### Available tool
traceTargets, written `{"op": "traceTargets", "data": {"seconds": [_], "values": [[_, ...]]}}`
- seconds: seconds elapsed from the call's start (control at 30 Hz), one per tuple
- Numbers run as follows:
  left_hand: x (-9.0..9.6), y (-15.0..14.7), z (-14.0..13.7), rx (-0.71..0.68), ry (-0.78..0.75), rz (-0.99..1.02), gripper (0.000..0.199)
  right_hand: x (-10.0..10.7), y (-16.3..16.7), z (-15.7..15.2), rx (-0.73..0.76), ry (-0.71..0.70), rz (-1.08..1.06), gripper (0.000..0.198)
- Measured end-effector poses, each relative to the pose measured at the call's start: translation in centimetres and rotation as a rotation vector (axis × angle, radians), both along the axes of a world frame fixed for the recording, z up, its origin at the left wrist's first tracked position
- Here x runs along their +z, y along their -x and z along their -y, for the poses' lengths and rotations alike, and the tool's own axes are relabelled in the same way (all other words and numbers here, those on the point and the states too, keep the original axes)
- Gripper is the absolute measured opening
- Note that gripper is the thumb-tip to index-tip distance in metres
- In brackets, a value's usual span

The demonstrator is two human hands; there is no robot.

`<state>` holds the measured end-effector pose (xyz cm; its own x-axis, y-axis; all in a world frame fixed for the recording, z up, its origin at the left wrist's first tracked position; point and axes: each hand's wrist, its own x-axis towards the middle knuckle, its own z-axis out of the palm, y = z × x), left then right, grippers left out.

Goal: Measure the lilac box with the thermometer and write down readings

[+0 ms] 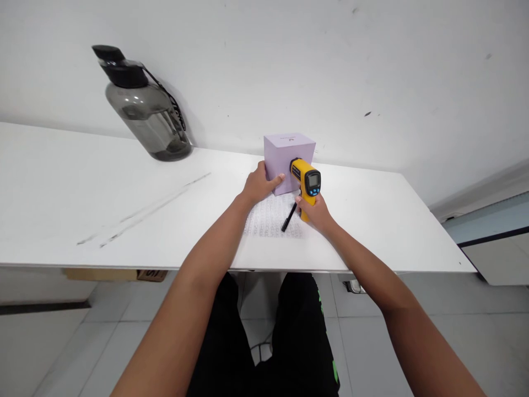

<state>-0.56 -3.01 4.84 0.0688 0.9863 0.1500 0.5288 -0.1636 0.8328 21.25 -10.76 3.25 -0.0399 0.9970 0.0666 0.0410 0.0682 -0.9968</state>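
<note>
A pale purple box (278,165) stands on the white table near the wall. My left hand (260,183) grips its left side, thumb across the front face and the other fingers hidden behind. In my right hand (316,212) is a yellow and black infrared thermometer (308,179), held by its handle. Its nose points at the box's front face, very close to it; I cannot tell whether they touch. The small screen and blue buttons face me. Below the box lies a sheet covered in writing (266,220), with a black pen (289,218) on it beside my right fingers.
A large grey water bottle (151,118) with a black lid and strap stands at the back left against the wall. The white table (372,220) has dark streaks on its left part. Its front edge runs just above my legs. A cardboard box (103,274) shows beneath the table.
</note>
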Motion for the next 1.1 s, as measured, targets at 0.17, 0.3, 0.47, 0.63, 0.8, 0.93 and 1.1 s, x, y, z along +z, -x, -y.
{"op": "traceTargets", "data": {"seconds": [0.17, 0.3, 0.47, 0.63, 0.8, 0.93, 1.1], "values": [[0.01, -0.03, -0.01, 0.006, -0.004, 0.003, 0.077, 0.00, 0.07, -0.05, -0.002, 0.001, -0.008, 0.073], [0.00, 0.05, -0.06, -0.013, -0.001, -0.006, 0.079, 0.15, 0.08, 0.00, -0.001, 0.005, -0.003, 0.073], [-0.44, 0.15, -0.31, -0.029, -0.012, 0.024, 0.082, 0.68, 0.00, 0.40, 0.013, 0.016, -0.001, 0.073], [-0.62, 0.12, -0.41, -0.019, -0.015, 0.039, 0.082, 0.93, -0.08, 0.51, 0.023, 0.013, 0.018, 0.073], [-0.14, 0.01, -0.11, -0.015, 0.006, 0.027, 0.083, 0.70, -0.08, 0.36, 0.005, 0.014, 0.025, 0.075], [-0.03, -0.03, -0.01, -0.015, 0.009, 0.028, 0.082, 0.74, -0.09, 0.44, 0.016, 0.008, 0.038, 0.073], [-0.27, 0.05, -0.16, -0.016, -0.003, 0.033, 0.080, 0.83, -0.12, 0.51, 0.018, -0.003, 0.039, 0.073]]}}
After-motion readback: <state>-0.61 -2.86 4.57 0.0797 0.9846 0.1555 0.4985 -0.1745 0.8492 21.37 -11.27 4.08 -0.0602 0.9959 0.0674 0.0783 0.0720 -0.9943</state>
